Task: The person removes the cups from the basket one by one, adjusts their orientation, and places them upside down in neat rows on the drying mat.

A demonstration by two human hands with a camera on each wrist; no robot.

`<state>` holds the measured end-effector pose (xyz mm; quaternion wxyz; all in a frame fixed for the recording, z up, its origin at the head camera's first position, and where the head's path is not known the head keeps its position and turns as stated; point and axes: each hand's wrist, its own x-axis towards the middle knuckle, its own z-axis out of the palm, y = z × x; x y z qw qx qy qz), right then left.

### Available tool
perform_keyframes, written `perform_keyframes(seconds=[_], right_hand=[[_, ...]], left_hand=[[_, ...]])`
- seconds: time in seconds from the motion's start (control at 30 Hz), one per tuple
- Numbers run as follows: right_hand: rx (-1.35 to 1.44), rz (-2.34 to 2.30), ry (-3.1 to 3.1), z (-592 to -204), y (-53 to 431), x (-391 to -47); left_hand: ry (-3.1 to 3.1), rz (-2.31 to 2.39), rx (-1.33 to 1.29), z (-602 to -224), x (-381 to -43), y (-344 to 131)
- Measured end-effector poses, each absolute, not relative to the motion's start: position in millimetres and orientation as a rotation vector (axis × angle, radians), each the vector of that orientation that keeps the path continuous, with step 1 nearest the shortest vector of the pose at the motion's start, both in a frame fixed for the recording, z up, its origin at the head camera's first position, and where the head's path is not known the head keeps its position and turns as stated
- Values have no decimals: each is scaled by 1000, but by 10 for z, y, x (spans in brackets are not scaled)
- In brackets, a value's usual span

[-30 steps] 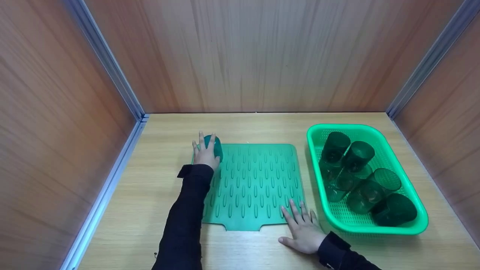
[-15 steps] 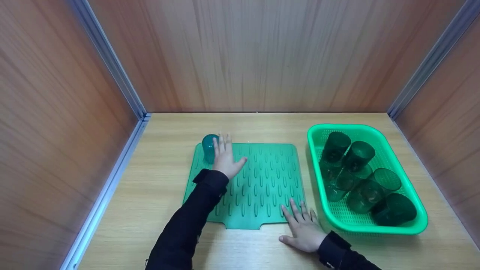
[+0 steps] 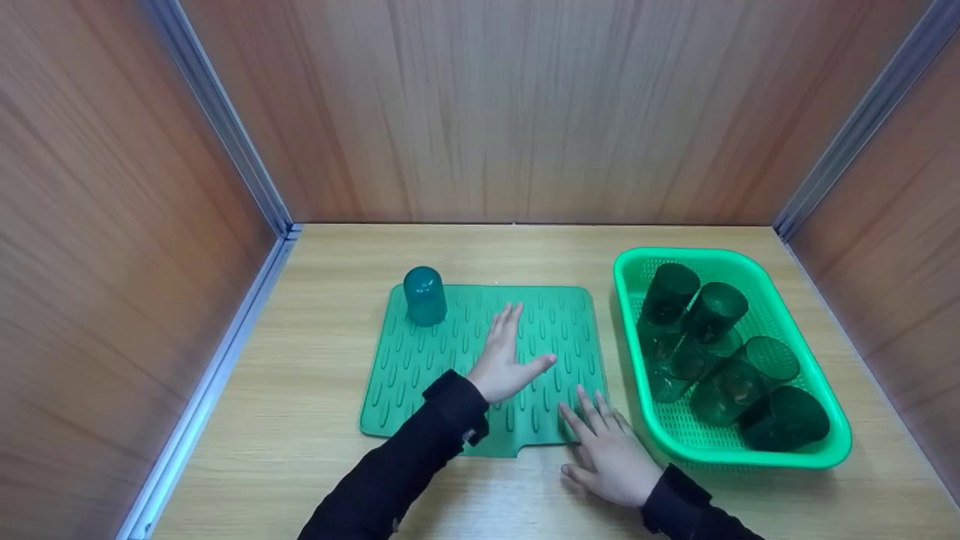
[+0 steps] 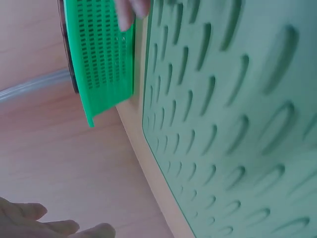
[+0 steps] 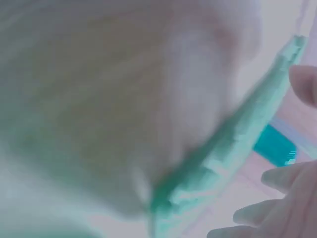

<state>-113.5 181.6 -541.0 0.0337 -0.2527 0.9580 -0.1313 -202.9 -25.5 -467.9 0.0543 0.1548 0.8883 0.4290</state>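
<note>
A teal glass [image 3: 425, 297] stands upside down on the back left corner of the green ridged mat [image 3: 397, 375]. My left hand [image 3: 508, 361] is over the middle of the mat, fingers extended and thumb spread, holding nothing. In the left wrist view its fingertips [image 4: 62, 225] show at the lower left, apart from the mat. My right hand [image 3: 611, 455] rests with spread fingers at the mat's front right corner, also holding nothing. The right wrist view is blurred, but the teal glass [image 5: 276, 145] shows beyond the right fingers [image 5: 282, 177].
To the right of the mat stands a bright green perforated basket [image 3: 846, 420] with several dark green glasses [image 3: 787, 418] lying or leaning in it. Wood-grain panels [image 3: 495, 112] with metal corner strips [image 3: 214, 112] enclose the wooden table [image 3: 300, 360] at the back and sides.
My left hand has let go of the glass and moved right and toward me over the mat. The glass stays at the corner. My right hand has barely shifted.
</note>
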Motion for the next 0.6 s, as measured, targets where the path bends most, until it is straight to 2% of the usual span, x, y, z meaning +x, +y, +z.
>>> perform_keyframes(seconds=[0.27,0.47,0.6], right_hand=[[-942,-518,3062,-4968,1809,-1033],[-888,-597,3242,-4713,2001,-1094],[-763,-607,3366,-4575,2205,-1202]], left_hand=[[2525,1497,418,-4807,-1884,-154],[2382,1623,298,-4962,-1726,0],[2358,1582,319,-5063,-1617,205]])
